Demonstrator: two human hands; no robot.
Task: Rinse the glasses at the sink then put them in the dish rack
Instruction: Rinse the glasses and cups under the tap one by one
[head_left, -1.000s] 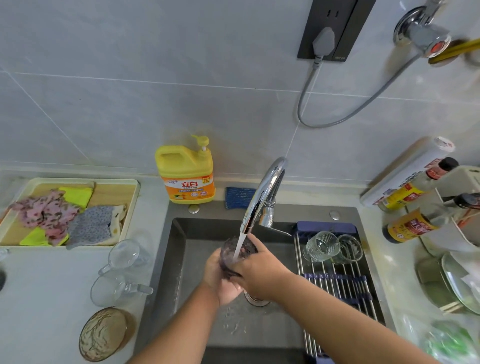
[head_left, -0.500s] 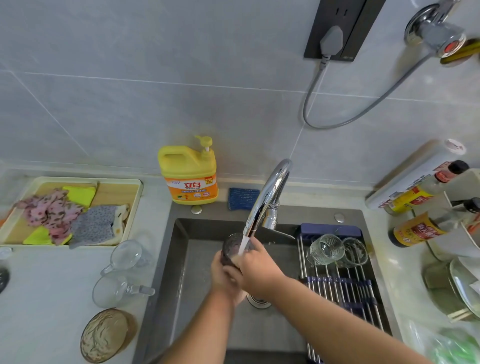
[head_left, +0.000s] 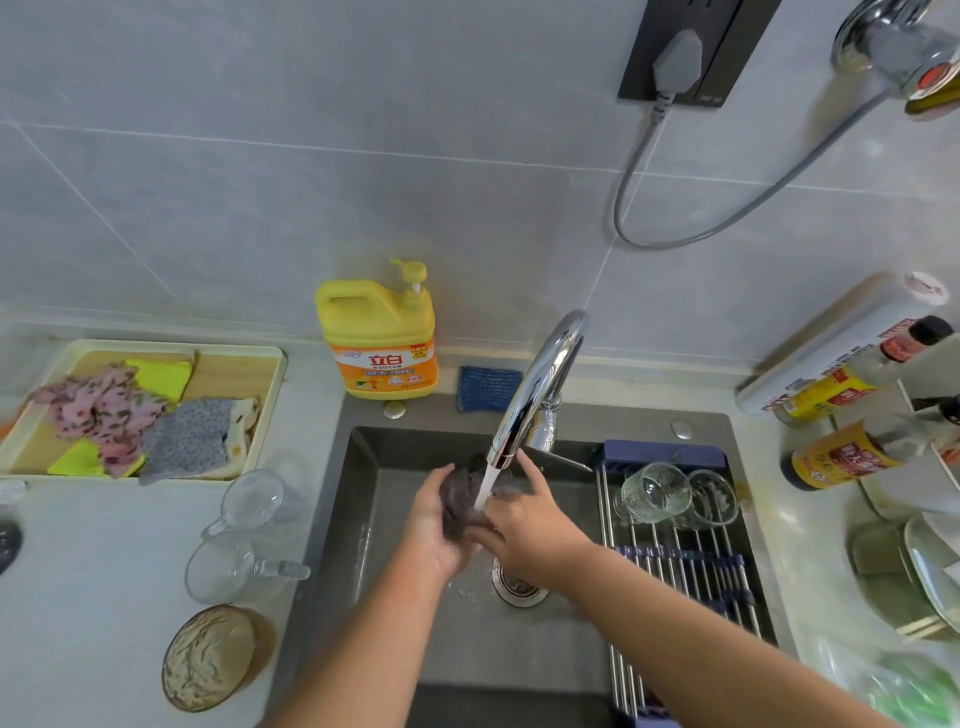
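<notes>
**Pose, left hand**: the forearm enters from the lower edge. The palm is turned inward and the fingers are curled round the left side of the dark tinted drinking glass.

**Pose, right hand**: the forearm crosses in from the lower right, over the near corner of the rack. The fingers wrap the glass's right side, and the fingertips reach up just beside the spout tip.

**Task item:** the glass is held between both hands over the basin of the grey steel sink. It sits under the stream of water from the curved chrome faucet. Blur hides which way its mouth faces.

**Edges and room:**
- **Basin:** the round steel drain lies below the hands, with bare basin floor toward the person.
- **Right of the hands:** the roll-up dish rack of steel rods with blue ends spans the right part of the sink. Two clear ribbed glasses lie touching at its far end, and bare rods run from them toward the person.
- **Left rim:** two clear glass mugs lie on the counter just beside the sink edge.
- **Far rim:** a yellow pump jug of detergent and a blue scouring pad stand against the wall.
</notes>
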